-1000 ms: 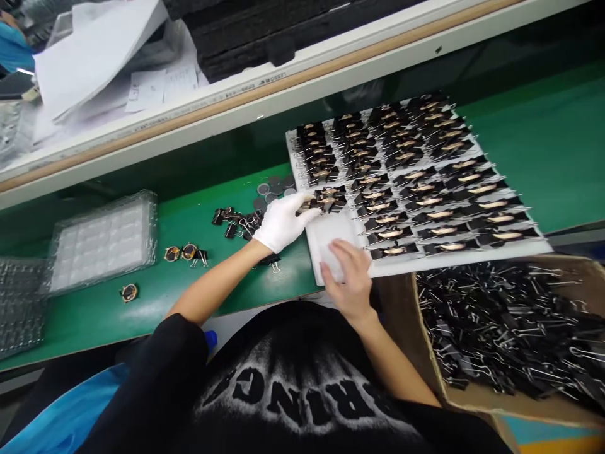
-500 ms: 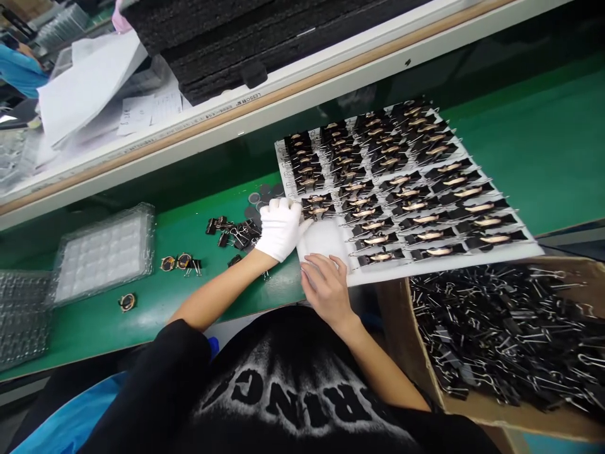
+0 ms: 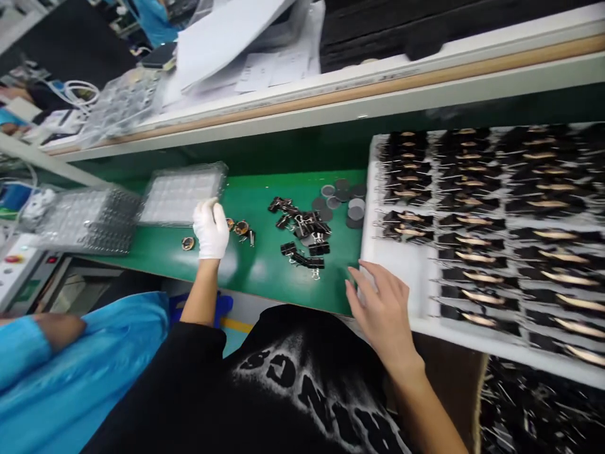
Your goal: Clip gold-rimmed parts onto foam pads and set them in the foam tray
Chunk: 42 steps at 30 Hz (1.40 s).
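My left hand (image 3: 211, 230), in a white glove, hovers at the front of a clear plastic tray (image 3: 182, 195), with its thumb apart from the fingers; I see nothing held in it. Close to its right are small round watch-like parts (image 3: 241, 227), and another round part (image 3: 188, 243) lies to its left. A binder clip (image 3: 251, 238) rests by the pair. My bare right hand (image 3: 382, 306) is open, fingers spread, at the left front edge of a white foam tray (image 3: 411, 277). That tray carries rows of black binder clips (image 3: 477, 277) clamped on thin, pale-edged pieces.
Loose binder clips (image 3: 302, 227) and grey discs (image 3: 343, 195) lie mid-bench. Stacked clear trays (image 3: 89, 217) stand at the left. A shelf edge (image 3: 283, 113) runs along the back. A box of binder clips (image 3: 534, 403) sits below right. Another person's blue sleeve (image 3: 118, 359) is at lower left.
The view has swung left. My left hand has left the foam tray and gone left to the round parts. My right hand has drawn back to the tray's left edge.
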Motion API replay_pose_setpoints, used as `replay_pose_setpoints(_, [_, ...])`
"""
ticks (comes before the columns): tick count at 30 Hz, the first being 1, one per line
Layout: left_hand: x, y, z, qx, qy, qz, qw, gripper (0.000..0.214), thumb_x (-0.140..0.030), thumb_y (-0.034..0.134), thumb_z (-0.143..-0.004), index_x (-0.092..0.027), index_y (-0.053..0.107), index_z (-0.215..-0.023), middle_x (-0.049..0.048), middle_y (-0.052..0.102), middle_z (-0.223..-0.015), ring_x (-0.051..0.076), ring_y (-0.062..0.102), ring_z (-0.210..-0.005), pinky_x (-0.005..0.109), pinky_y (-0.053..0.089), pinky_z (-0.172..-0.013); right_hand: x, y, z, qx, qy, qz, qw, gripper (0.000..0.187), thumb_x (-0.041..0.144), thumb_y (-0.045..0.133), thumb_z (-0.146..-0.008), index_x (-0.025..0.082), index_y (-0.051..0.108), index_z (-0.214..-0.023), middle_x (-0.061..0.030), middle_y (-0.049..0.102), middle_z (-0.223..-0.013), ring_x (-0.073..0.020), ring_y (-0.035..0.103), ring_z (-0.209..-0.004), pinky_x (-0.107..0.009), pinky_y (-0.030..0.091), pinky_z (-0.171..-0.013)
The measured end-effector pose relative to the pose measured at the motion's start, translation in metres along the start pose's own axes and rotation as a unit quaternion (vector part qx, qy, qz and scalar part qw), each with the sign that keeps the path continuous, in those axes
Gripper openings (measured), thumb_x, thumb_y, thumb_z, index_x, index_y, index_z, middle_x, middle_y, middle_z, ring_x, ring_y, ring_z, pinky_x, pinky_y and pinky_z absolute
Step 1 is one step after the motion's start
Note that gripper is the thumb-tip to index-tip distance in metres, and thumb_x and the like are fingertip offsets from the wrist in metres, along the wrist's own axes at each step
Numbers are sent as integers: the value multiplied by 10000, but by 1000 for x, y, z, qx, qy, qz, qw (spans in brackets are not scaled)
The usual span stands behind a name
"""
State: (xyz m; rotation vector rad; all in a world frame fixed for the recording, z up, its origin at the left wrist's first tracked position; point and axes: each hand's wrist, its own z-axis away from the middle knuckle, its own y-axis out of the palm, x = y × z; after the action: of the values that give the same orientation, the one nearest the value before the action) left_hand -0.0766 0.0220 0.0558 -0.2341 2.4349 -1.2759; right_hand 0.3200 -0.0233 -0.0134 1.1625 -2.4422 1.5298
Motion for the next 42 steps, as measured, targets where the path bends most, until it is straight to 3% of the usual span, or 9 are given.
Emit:
replay_pose_setpoints(2, [41, -1, 6, 30, -58, -37, 997, 493, -322, 210, -1086, -124, 605, -1302, 210, 652, -1331, 288, 577, -1325, 487, 417, -1164, 2, 0, -16, 27, -46, 31, 998, 250, 204, 617, -1008, 133, 664, -1242, -193, 687, -1312, -345, 644, -1196, -472, 476, -929])
replay_pose_setpoints(5, [65, -1, 22, 94, -38, -58, 993, 462, -357, 324, -1063, -123, 617, -1333, 205, 635, -1417, 301, 537, -1397, 481, 399, -1177, 5, 2, -41, 77, -112, 101, 986, 287, 173, 580, -1002, 109, 656, -1272, -203, 681, -1331, -361, 625, -1201, -485, 460, -917])
replay_pose_setpoints(9, [55, -2, 33, 181, 52, -158, 969, 526, -363, 399, -1037, -185, 522, -1517, 157, 399, -1678, 356, 299, -1573, 559, 315, -1195, 1, 3, -75, 114, -150, 178, 966, 365, 62, 535, -933, 98, 652, -1277, -208, 665, -1364, -363, 606, -1199, -481, 444, -903])
replay_pose_setpoints(14, [56, -5, 14, 318, 133, -163, 925, 526, -331, 392, -1042, -231, 475, -1551, 144, 490, -1607, 362, 529, -1361, 507, 438, -1071, -8, 21, -131, 140, -112, 235, 955, 358, 7, 518, -873, 83, 689, -1178, -218, 684, -1300, -360, 624, -1069, -454, 433, -806])
replay_pose_setpoints(23, [66, 5, 14, 358, 126, -65, 923, 578, -549, 592, -969, -252, 551, -1463, 124, 608, -1341, 325, 681, -1151, 444, 542, -994, -8, 91, -213, 274, 20, 142, 951, 272, 246, 648, -950, 105, 731, -1168, -248, 665, -1234, -391, 590, -1149, -442, 461, -856])
replay_pose_setpoints(28, [64, 9, 40, 286, 111, -18, 952, 490, -493, 679, -935, -228, 641, -1345, 121, 640, -1307, 285, 690, -1109, 392, 536, -1000, -15, 83, -214, 262, 40, 116, 957, 209, 212, 707, -910, 166, 703, -1114, -163, 724, -1099, -340, 670, -1026, -394, 485, -800])
replay_pose_setpoints(32, [60, 12, 56, 262, -6, 94, 961, 532, -386, 694, -919, -205, 628, -1414, 95, 727, -1105, 230, 701, -899, 407, 548, -974, -9, 60, -192, 125, 56, -7, 991, 159, 196, 676, -928, 195, 652, -1086, -103, 755, -1004, -273, 714, -857, -362, 503, -745])
replay_pose_setpoints(37, [43, -2, 58, 300, -81, 234, 921, 488, -329, 610, -929, -151, 640, -1382, 78, 779, -1000, 179, 731, -807, 350, 620, -819, 28, 24, -150, 25, -11, -175, 984, 95, 218, 697, -919, 221, 640, -995, -32, 747, -890, -196, 721, -759, -303, 548, -696])
replay_pose_setpoints(42, [-1, -22, 54, 319, -128, 435, 832, 505, -420, 704, -902, -125, 672, -1311, 126, 780, -1089, 171, 744, -809, 311, 629, -730, 63, 12, -122, -21, -95, -244, 965, 136, 132, 627, -971, 216, 663, -1072, -45, 780, -971, -166, 753, -822, -289, 617, -765])
